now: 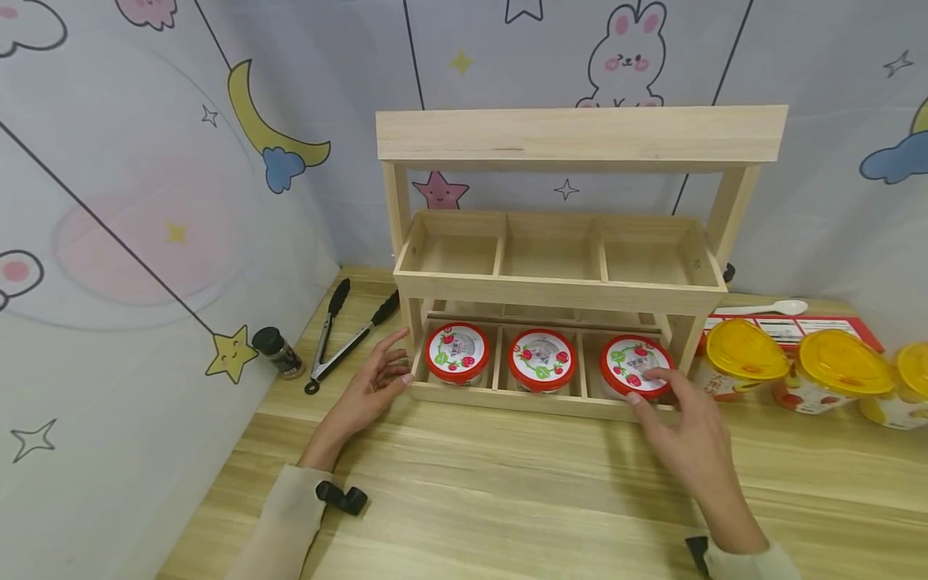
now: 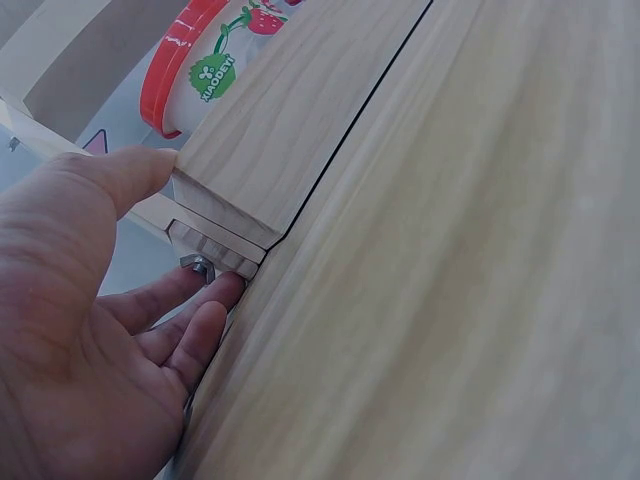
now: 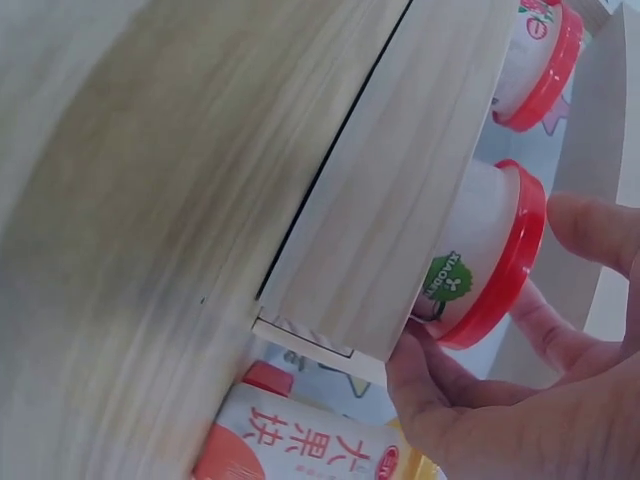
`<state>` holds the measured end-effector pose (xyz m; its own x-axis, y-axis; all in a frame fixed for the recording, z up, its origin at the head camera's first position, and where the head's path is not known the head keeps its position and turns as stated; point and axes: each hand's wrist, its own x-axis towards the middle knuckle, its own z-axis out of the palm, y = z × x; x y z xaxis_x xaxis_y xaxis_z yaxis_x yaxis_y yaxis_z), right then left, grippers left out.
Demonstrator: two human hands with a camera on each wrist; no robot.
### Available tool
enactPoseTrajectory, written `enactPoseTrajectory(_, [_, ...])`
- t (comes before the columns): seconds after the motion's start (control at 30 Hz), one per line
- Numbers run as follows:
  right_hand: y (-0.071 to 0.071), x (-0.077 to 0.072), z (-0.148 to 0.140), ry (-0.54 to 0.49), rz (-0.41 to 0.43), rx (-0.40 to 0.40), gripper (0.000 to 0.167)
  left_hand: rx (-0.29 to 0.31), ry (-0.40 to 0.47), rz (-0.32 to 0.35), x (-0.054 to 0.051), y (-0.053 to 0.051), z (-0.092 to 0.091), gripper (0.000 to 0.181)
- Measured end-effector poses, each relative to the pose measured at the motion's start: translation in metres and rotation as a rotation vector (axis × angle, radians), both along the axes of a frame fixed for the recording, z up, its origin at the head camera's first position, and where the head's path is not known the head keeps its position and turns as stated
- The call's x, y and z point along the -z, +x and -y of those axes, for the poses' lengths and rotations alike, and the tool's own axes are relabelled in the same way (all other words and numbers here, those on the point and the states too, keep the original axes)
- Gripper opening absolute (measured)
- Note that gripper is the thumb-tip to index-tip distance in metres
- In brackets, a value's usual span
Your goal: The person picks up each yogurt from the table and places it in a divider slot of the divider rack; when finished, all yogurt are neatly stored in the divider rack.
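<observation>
My left hand (image 1: 373, 383) rests against the left end of a two-tier wooden rack (image 1: 558, 288). Its thumb touches the front corner, and its other fingers lie loosely by a wing nut (image 2: 198, 266) on the side. On the right, my right hand (image 1: 689, 431) has thumb and fingers bent around a tub with a red-rimmed strawberry lid (image 1: 634, 362) in the lower tier's right compartment. Matching tubs sit in the middle compartment (image 1: 542, 358) and the left one (image 1: 457, 350). In the right wrist view, the fingers (image 3: 420, 390) reach round that tub's lower side.
Black-handled tongs (image 1: 337, 346) and a black-capped jar (image 1: 278, 352) lie to the left. Several yellow-lidded cups (image 1: 747, 354) stand right of the rack, with a white spoon (image 1: 786, 308) behind them. The upper tier has three compartments (image 1: 551, 250). A printed curtain hangs behind.
</observation>
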<state>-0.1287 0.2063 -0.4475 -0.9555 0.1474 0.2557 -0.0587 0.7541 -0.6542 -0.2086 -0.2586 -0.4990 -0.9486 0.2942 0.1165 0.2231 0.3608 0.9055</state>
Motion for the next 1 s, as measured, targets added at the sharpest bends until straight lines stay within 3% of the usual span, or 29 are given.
enactPoseTrajectory(0.3, [0.002,-0.004,-0.008,0.008,0.007,-0.019,0.041,0.005,0.007,0.002,0.000,-0.001,-0.002,0.076])
enactPoseTrajectory(0.5, [0.011,-0.009,-0.019,-0.024,0.084,-0.008,0.049,0.004,0.006,0.003,0.000,-0.001,-0.003,0.076])
enactPoseTrajectory(0.8, [0.025,-0.012,-0.040,-0.071,0.160,0.067,0.052,-0.004,-0.002,0.010,0.000,-0.001,-0.001,0.076])
enactPoseTrajectory(1.0, [0.026,-0.015,-0.053,-0.125,0.144,0.141,0.056,-0.005,-0.006,0.012,0.000,-0.001,0.000,0.077])
